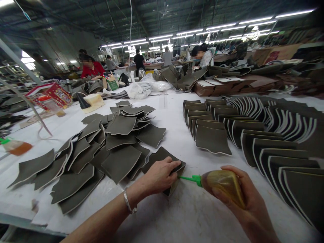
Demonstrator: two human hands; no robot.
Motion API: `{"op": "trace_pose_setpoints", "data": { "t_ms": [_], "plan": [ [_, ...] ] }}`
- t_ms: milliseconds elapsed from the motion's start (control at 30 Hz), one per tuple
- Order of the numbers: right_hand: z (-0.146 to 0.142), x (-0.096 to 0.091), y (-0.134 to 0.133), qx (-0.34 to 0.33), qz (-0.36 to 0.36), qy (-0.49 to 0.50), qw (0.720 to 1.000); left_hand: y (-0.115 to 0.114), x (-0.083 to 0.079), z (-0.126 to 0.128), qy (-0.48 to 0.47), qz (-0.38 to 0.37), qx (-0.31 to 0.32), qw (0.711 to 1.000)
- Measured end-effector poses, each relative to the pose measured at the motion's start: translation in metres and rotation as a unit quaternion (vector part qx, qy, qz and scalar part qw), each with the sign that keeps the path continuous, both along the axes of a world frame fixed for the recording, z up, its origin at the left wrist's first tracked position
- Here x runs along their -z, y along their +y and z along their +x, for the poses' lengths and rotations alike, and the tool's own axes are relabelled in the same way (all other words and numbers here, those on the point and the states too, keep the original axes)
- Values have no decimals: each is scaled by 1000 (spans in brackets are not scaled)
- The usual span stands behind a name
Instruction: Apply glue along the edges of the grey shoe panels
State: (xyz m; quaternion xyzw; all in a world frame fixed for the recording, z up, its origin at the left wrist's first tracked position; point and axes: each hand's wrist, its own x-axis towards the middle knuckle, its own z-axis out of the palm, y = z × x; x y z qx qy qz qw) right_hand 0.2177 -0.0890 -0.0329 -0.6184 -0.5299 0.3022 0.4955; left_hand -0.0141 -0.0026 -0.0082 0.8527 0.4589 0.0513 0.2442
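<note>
My right hand (249,195) is wrapped round a glue bottle (220,184), tilted on its side, with amber liquid inside. Its green nozzle (189,179) points left and reaches the edge of a dark grey-green leather piece (157,157). Pressing on that piece from above is my left hand (160,173), fingers bent, with a bracelet on the wrist. Part of the piece is hidden beneath the hand, and I cannot tell whether the fingers pinch it or only hold it down. Just beyond, similar pieces lie in a loose pile (121,158).
On the right, leather pieces (212,138) stand overlapped in rows. Another glue bottle (16,146) lies at the left edge, near a thin metal rod (30,104). A red box (50,94) and plastic bags (141,86) sit at the back, with several people working beyond.
</note>
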Motion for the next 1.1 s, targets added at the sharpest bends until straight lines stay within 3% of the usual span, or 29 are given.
{"op": "trace_pose_setpoints", "data": {
  "t_ms": [167, 367, 567, 800, 967, 1100],
  "plan": [
    [-2, 4, -3, -76, -22, 32, 996, 1, -1, 0, 2, -12, 2, 1000],
    [12, -1, 17, 10, 31, -21, 999, 2, -4, 2, 16, -13, 3, 1000],
    [11, -2, 13, -37, 19, -40, 998, 4, -6, 3, 10, -29, 6, 1000],
    [15, 0, 20, 8, 95, -102, 990, 12, -6, 2, -6, -46, 26, 999],
    [13, -1, 15, -11, 63, -84, 994, 14, -5, 3, -10, -59, 23, 998],
    [11, -3, 16, 15, 78, -89, 993, 15, -5, 1, -19, -63, 22, 998]
  ]
}}
